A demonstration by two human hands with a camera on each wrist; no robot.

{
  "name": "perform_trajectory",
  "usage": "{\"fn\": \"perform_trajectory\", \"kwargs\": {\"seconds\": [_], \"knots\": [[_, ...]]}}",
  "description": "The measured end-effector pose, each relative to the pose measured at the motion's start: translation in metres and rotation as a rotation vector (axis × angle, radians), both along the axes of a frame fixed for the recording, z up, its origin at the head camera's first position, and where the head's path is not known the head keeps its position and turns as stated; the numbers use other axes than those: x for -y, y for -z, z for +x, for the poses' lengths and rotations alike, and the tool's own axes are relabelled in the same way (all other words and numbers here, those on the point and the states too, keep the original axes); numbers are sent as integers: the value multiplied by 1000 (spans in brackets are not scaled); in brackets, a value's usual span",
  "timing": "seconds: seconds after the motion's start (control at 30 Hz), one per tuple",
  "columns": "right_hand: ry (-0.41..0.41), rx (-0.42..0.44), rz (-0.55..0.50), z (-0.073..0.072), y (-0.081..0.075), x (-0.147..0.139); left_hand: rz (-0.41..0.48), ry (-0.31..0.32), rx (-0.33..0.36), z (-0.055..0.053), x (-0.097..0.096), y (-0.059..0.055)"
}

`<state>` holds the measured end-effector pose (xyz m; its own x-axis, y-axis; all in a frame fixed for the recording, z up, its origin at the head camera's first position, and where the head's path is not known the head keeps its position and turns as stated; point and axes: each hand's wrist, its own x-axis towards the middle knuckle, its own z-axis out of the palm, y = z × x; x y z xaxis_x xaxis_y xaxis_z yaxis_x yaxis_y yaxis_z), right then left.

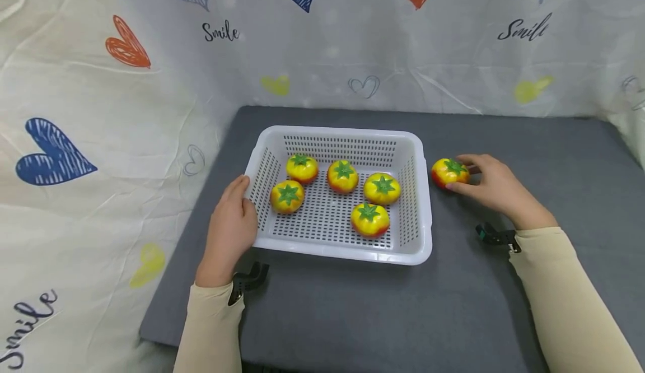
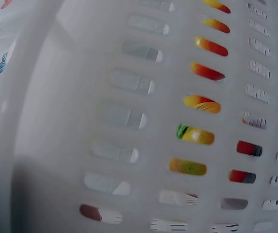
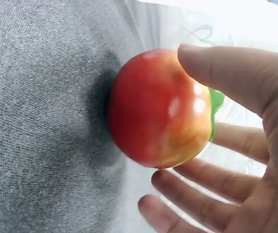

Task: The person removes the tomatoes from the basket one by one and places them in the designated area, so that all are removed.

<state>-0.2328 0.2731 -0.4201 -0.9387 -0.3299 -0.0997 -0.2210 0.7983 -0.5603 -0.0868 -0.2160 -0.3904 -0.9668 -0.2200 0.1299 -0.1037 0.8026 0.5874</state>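
A white perforated plastic basket point(image 1: 342, 254) stands on the grey table, with several yellow-and-red toy tomatoes point(image 1: 342, 177) with green star-shaped tops inside it. My left hand point(image 1: 229, 227) grips the basket's left rim; in the left wrist view the slotted basket wall point(image 2: 56, 121) fills the picture, with bits of tomato showing through. To the right of the basket, my right hand point(image 1: 496, 188) holds another toy tomato point(image 3: 158, 111) between the thumb and fingers. That tomato is at the tabletop, its red underside towards the grey cloth in the right wrist view.
The grey table point(image 1: 353, 311) extends in front of the basket and to its right. A white curtain point(image 1: 322, 48) printed with hearts and "Smile" hangs behind the table and along its left side.
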Motion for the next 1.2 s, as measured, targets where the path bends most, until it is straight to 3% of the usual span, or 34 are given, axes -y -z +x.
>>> {"fn": "perform_trajectory", "kwargs": {"seconds": [0.5,0.73,1.2], "knots": [[57,-53,38,1,-28,9,-13,-21,13,-3,-3,-3],[46,-101,6,-3,-39,20,-25,-15,17,-2,-3,-2],[9,-102,-25,-14,-67,50,-45,-14,14,-2,-3,0]]}}
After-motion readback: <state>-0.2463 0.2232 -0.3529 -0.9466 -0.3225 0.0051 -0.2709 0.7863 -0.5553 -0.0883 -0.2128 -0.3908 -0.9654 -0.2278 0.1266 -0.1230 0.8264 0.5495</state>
